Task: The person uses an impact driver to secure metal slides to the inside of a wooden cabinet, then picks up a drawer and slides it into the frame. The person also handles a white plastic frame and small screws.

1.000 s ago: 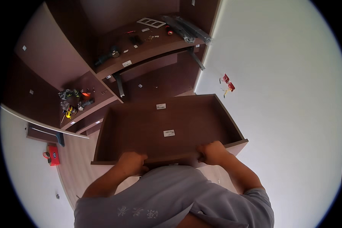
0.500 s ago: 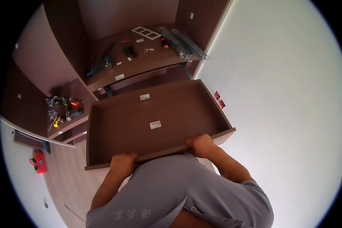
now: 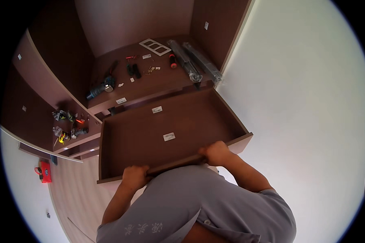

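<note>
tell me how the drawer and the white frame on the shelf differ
The drawer is large and brown; the white frame is much smaller and paler. The drawer has a solid base, while the white frame has open cutouts. The left hand and right hand grip the drawer's near edge; the white frame lies untouched on the shelf. Both are roughly rectangular.
</note>
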Motion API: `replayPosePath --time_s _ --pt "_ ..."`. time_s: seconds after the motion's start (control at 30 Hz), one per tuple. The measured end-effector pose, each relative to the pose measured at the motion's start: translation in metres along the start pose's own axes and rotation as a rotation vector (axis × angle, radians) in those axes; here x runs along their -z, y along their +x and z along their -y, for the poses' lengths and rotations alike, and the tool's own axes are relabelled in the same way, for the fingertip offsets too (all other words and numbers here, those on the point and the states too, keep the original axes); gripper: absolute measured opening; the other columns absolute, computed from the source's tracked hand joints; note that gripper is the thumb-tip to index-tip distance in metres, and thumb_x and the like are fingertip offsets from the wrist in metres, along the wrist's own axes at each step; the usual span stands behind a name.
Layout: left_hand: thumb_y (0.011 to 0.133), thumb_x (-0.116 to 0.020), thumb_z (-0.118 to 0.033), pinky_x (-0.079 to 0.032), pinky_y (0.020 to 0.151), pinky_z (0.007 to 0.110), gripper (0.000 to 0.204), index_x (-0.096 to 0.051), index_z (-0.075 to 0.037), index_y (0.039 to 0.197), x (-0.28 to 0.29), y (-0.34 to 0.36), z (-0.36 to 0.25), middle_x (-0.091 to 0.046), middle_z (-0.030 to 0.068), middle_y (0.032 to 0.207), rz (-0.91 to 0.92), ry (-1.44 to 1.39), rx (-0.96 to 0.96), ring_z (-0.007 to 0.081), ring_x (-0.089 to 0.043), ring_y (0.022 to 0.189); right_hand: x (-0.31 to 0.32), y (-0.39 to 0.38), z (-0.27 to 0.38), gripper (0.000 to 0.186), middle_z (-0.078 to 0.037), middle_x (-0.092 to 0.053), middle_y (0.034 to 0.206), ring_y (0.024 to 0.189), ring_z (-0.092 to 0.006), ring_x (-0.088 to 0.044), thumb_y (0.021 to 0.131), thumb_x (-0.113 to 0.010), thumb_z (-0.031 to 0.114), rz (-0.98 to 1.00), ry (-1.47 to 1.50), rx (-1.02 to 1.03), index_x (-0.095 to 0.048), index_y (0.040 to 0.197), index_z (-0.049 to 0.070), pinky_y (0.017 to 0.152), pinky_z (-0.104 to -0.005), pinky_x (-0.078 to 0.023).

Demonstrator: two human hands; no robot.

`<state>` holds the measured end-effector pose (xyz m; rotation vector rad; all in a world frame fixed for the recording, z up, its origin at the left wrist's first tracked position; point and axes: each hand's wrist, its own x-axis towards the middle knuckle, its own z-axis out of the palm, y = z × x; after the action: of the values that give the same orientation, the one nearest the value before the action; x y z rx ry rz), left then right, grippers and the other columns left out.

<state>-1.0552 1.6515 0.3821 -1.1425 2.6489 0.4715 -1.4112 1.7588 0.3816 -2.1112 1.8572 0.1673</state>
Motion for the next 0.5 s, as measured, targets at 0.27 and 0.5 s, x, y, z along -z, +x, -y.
replayPosePath --time_s 0.27,0.5 --pt "0.076 -0.083 -0.048 -0.058 0.07 0.048 0.041 -0.07 -0.012 0.091 0.003 0.036 -0.009 -0.072 0.0112 0.075 0.002 -0.019 0.027 0.0357 -0.072 0.076 0.011 0.027 -0.039 0.033 -0.007 -0.071 0.094 0.09 -0.0307 -0.071 0.072 -0.08 0.031 -0.004 0.014 0.062 -0.068 0.097 0.013 0.074 -0.0455 -0.057" --pt "0.08 -0.079 -0.042 -0.058 0.069 0.046 0.033 -0.069 -0.014 0.095 0.004 0.047 -0.016 -0.073 0.0109 0.08 0.043 0.009 0.049 0.032 -0.073 0.08 0.012 0.039 -0.054 0.031 -0.006 -0.071 0.092 0.089 -0.0303 -0.071 0.075 -0.079 0.031 0.012 0.04 0.082 -0.067 0.098 0.014 0.074 -0.0454 -0.056"
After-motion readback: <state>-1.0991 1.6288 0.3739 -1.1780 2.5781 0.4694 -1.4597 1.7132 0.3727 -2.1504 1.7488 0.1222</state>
